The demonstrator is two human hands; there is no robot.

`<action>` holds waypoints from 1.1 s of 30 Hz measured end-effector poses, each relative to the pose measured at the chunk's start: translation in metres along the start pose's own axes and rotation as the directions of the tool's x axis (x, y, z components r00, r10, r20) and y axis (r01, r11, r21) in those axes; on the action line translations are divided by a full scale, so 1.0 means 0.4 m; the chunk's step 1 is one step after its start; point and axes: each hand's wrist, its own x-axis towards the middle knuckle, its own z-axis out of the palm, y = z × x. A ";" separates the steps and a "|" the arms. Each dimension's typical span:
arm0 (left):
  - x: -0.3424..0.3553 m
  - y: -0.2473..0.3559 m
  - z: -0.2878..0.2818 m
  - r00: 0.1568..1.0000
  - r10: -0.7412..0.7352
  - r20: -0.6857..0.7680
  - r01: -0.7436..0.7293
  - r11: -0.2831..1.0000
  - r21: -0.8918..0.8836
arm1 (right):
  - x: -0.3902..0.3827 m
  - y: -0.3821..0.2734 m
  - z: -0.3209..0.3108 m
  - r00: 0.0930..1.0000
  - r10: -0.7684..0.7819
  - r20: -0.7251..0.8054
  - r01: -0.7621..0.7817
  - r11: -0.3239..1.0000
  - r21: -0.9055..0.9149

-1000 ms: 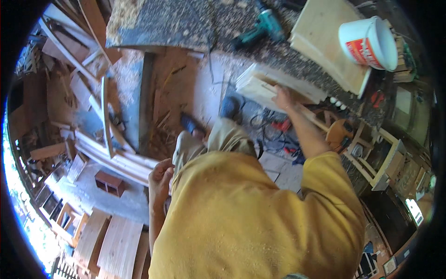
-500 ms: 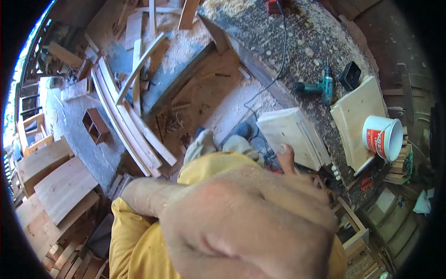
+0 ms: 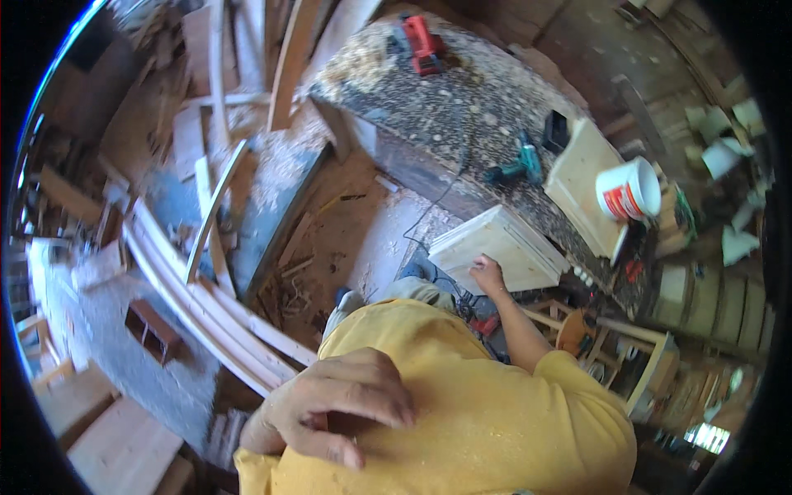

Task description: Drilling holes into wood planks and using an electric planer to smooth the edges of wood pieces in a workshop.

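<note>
My left hand (image 3: 351, 400) hovers in front of my yellow shirt (image 3: 462, 412), its fingers bent and thumb apart, with nothing between them. Lower down on the right, my right hand (image 3: 488, 274) is at the stack of pale wooden boards (image 3: 503, 247). Its fingers are loosely curled and I see nothing in them. Whether it touches the top board I cannot tell.
A green drill (image 3: 520, 165), a red power tool (image 3: 422, 45), a black box (image 3: 556, 130) and a white bucket (image 3: 627, 190) are around the speckled bench (image 3: 396, 103). Long curved wood strips (image 3: 198, 305) lie left, near a small brown box (image 3: 153, 330).
My left hand has dropped away from close before the camera to my chest, its fingers now visible. The view has shifted, showing more of my right arm and the red power tool.
</note>
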 end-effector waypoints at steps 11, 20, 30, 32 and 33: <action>-0.276 -0.161 -0.205 0.625 -0.582 -0.520 0.733 0.668 0.133 | 0.201 -0.110 -0.018 0.989 -0.063 0.135 0.080 0.989 -0.128; -0.658 -0.420 -0.270 -0.410 -0.253 -0.876 0.736 0.475 -0.481 | 1.153 -0.742 -0.241 0.931 -0.359 -0.064 0.340 0.920 -0.196; -0.505 -0.484 -0.054 -0.759 -0.416 -0.501 0.325 0.424 -0.845 | 1.654 -0.993 -0.134 0.964 -0.227 0.142 0.155 0.905 0.395; -0.493 -0.529 -0.029 -0.749 -0.461 -0.476 0.268 0.446 -0.854 | 1.584 -1.049 -0.135 0.947 -0.101 0.305 -0.050 0.892 0.450; -0.492 -0.540 -0.033 -0.746 -0.470 -0.471 0.256 0.450 -0.855 | 1.558 -1.060 -0.139 0.946 -0.106 0.306 -0.042 0.897 0.439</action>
